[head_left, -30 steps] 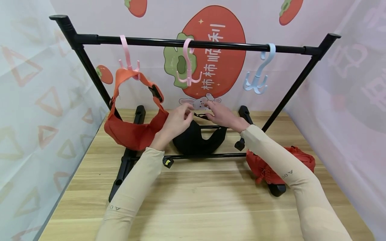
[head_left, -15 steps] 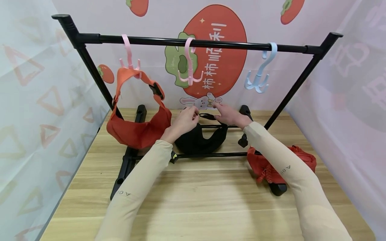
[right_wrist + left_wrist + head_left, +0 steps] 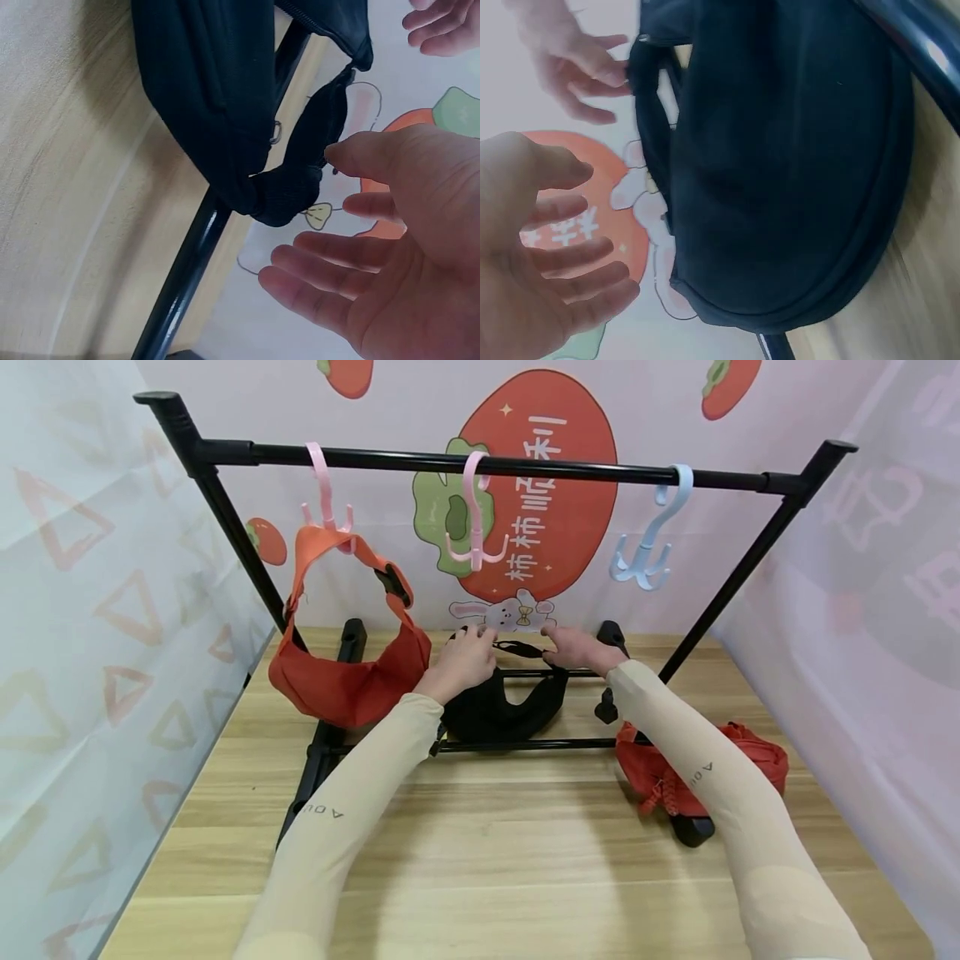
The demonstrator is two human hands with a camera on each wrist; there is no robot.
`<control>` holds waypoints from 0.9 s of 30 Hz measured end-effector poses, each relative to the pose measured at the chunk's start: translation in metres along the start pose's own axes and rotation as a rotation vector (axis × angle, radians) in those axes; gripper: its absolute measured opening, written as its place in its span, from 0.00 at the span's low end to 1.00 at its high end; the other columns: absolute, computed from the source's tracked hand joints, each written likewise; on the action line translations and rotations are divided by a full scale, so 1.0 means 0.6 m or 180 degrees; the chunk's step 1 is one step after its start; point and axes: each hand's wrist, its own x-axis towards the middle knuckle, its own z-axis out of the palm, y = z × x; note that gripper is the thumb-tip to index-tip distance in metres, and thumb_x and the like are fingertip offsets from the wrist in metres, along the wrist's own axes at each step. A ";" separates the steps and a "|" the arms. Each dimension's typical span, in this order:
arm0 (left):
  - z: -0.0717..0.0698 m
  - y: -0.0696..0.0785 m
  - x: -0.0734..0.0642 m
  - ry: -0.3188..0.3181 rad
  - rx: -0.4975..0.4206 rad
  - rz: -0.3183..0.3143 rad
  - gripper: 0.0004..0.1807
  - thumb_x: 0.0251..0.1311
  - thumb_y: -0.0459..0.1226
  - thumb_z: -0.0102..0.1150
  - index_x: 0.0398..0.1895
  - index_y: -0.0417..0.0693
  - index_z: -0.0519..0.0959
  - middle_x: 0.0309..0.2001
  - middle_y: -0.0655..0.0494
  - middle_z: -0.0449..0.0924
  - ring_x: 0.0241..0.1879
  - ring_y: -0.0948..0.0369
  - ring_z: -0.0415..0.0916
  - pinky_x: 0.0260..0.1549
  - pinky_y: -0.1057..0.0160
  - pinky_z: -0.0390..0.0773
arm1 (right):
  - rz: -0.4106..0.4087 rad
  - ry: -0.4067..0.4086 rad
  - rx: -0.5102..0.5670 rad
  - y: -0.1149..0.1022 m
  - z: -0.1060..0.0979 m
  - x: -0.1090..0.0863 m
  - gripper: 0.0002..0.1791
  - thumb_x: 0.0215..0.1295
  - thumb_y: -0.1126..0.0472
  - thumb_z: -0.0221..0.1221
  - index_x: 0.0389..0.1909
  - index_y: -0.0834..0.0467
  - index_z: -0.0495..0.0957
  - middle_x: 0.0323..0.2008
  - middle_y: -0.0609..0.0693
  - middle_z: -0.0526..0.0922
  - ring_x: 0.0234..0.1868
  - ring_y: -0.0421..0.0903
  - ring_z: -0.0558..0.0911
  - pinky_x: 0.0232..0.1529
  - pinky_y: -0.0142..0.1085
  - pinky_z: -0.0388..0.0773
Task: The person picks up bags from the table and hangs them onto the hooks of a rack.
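Observation:
A black waist bag lies across the rack's lower bars, its strap lying behind it between the hands. My left hand is over the bag's left end; in the left wrist view that hand shows loosely bent fingers with nothing between them, apart from the bag. My right hand is at the bag's right end. In the right wrist view this hand has its fingers spread, and the thumb tip meets or nearly meets the strap; contact is unclear.
An orange-red waist bag hangs by its strap from the left pink hook. Another pink hook and a blue hook hang on the black top bar. A red bag lies at right, under my right forearm.
Both hands have shifted slightly to the right around the black bag's strap. The left forearm has swung in over the bag's left end. The hung bag and hooks look the same.

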 end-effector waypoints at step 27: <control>0.028 0.030 0.066 -0.0480 0.0379 0.0020 0.25 0.70 0.40 0.50 0.68 0.48 0.61 0.67 0.43 0.66 0.66 0.44 0.64 0.62 0.42 0.67 | 0.0223 -0.0329 -0.0402 -0.017 0.010 0.030 0.20 0.70 0.64 0.53 0.61 0.64 0.70 0.57 0.63 0.77 0.54 0.58 0.78 0.56 0.49 0.74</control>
